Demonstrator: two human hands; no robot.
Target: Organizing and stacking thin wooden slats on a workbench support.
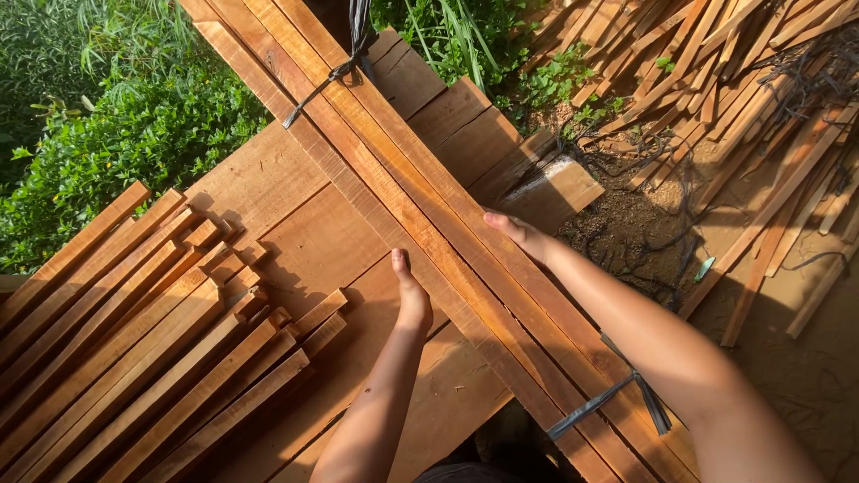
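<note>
Bundle of long wooden slats [420,206] lies diagonally across plank table [304,233], bound by dark straps [617,398]. Left hand [412,295] flat against bundle's left edge; right hand [519,234] flat against right edge, fingers extended, neither gripping. Bundle likely stiff, heavy, splintery; best held near strapped ends. Loose slats [134,358] stacked left.

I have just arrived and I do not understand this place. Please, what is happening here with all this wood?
A person stands outdoors over a bundle of long wooden slats lying diagonally across flat boards. The left hand presses against one side of the bundle and the right hand against the other, both open-palmed. Dark straps tie the bundle near each end. More loose slats lie stacked on the left, another pile on the ground.
</note>
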